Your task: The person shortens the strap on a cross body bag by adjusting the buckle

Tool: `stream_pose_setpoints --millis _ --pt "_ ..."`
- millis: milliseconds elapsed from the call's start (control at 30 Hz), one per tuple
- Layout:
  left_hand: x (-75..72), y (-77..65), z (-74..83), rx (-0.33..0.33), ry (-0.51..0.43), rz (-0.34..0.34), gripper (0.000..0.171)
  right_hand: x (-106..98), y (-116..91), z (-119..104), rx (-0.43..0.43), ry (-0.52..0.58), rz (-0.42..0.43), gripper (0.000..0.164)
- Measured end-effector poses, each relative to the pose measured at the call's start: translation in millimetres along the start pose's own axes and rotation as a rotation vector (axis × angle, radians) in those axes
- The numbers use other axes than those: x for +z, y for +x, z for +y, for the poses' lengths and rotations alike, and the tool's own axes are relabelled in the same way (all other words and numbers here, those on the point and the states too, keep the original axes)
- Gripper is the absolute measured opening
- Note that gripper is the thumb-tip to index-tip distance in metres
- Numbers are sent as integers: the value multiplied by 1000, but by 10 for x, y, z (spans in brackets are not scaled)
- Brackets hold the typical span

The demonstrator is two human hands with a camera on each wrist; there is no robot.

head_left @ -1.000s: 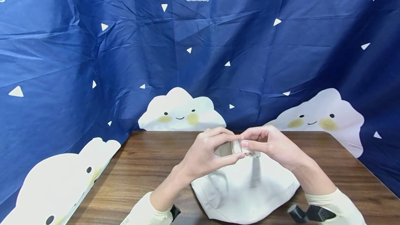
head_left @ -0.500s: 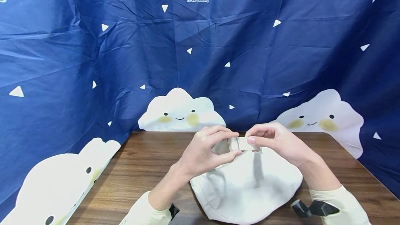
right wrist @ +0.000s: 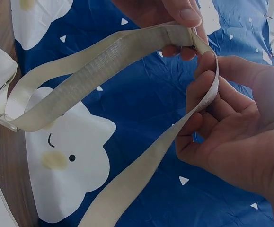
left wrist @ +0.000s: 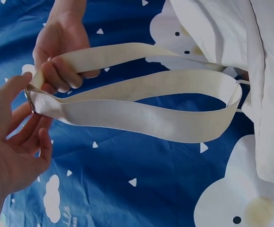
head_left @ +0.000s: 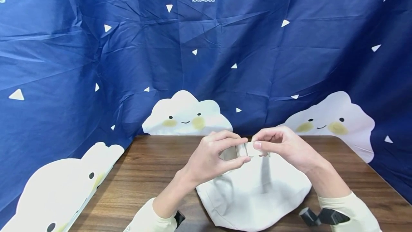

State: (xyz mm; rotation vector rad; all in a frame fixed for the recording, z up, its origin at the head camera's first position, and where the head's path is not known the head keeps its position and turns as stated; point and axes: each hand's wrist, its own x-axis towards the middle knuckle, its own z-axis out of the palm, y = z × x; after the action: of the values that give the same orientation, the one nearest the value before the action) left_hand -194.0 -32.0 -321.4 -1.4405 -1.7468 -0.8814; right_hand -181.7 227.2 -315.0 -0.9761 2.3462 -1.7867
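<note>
A white cloth bag (head_left: 254, 203) lies on the table, and its cream webbing strap (left wrist: 146, 118) is lifted up from it in loops. With thumb and fingers my left hand (head_left: 210, 158) pinches a thin metal strap slider (left wrist: 30, 98) that the webbing passes through. My right hand (head_left: 288, 149) grips the strap just right of the slider, fingers curled round it. Between the hands a short flat stretch of webbing shows in the head view. In the right wrist view the strap (right wrist: 127, 184) runs on down from my right hand (right wrist: 236, 109).
The brown wooden table (head_left: 154, 160) extends around the bag. Behind it hangs a blue curtain (head_left: 209, 46) with white triangles and smiling clouds. A metal ring (left wrist: 241, 83) joins the strap loop near the bag.
My right hand has shifted a little right, away from the left hand, and more webbing shows between them. Over the last half second both hands stay nearly still.
</note>
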Motion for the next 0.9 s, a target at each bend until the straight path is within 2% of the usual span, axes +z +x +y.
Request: stream_pose_setpoints --millis 200,467,767,900 --pt "4 5 8 15 -2 -4 38 61 13 -12 -16 40 -12 13" --pt "2 -2 14 -2 7 -9 34 133 54 30 -27 38 -4 13" --pt "-32 -3 -58 -20 6 -17 37 6 24 30 13 -33 48 11" --pt "-46 -8 -73 -22 21 -22 38 -28 12 9 16 -22 37 11"
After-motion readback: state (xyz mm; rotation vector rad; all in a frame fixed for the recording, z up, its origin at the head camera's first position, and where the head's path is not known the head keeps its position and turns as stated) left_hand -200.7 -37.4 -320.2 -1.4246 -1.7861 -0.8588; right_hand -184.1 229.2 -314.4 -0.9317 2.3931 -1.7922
